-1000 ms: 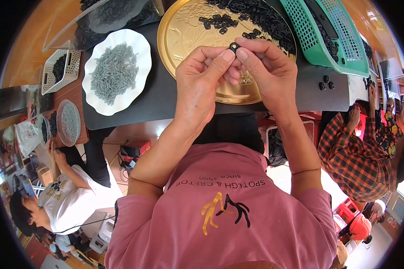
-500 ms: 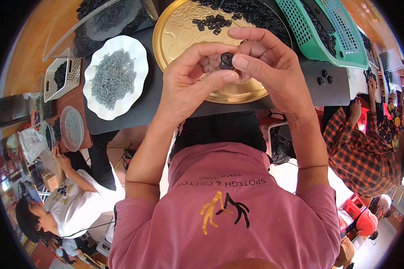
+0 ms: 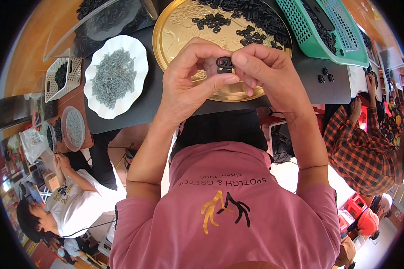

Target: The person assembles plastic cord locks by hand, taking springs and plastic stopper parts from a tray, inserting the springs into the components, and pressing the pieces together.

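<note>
Over the near part of a round gold tray point(image 3: 166, 38), my left hand point(image 3: 191, 78) pinches a small black plastic cord lock point(image 3: 224, 65) between thumb and fingertips. Two round holes side by side show on its upper face, with a reddish spot in one. My right hand point(image 3: 267, 71) meets the right edge of the piece, its thumb and forefinger pressed together there. The other right fingers curl beneath. Beyond my hands, loose black plastic parts point(image 3: 256, 15) are heaped on the tray, with smaller groups nearer. A white scalloped plate point(image 3: 93, 83) at the left bears grey, spring-like pieces point(image 3: 114, 76).
A green basket point(image 3: 307, 42) with black parts stands at the right. Several black pieces point(image 3: 326, 75) lie on the dark tabletop point(image 3: 300, 89) below it. At the upper left is a clear bin point(image 3: 116, 27) of black parts. Co-workers sit on both sides.
The cord lock has turned so that its two-holed face shows. My right hand has drawn slightly lower and right, uncovering parts on the tray behind it.
</note>
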### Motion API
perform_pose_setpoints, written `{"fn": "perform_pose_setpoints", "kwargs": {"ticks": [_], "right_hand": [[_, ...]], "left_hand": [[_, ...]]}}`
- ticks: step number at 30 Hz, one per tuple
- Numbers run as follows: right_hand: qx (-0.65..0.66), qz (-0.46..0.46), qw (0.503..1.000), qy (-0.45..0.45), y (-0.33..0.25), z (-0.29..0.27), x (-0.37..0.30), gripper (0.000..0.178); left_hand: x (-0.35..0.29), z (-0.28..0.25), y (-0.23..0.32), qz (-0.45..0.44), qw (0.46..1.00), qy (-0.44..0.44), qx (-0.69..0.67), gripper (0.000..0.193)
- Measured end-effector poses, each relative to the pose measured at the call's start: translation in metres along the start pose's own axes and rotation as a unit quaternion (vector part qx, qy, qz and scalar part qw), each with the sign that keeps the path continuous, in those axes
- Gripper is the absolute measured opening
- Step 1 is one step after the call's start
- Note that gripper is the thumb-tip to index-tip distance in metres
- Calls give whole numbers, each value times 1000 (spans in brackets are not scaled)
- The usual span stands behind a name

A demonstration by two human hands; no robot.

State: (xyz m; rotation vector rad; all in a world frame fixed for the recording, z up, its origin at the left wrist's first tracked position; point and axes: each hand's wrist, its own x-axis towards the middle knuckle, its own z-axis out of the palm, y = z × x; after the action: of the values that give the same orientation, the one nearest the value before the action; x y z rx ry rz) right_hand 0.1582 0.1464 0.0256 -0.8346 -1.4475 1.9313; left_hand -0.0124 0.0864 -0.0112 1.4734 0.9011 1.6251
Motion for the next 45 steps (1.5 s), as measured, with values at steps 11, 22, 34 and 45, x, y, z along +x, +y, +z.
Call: {"fn": "perform_pose_setpoints", "kwargs": {"ticks": [11,22,34,45], "right_hand": [[54,-22,998,-26,5,12,-2,19],[87,56,993,-51,7,10,2,21],[166,45,984,-57,17,16,-2,25],[153,-7,986,-62,20,17,-3,24]], "left_hand": [[-2,-2,-3,39,999,3,-19,33],[-4,-14,0,15,999,-36,-29,30],[-2,-17,6,20,999,-29,-23,26],[1,-17,8,16,998,-56,-12,26]]}}
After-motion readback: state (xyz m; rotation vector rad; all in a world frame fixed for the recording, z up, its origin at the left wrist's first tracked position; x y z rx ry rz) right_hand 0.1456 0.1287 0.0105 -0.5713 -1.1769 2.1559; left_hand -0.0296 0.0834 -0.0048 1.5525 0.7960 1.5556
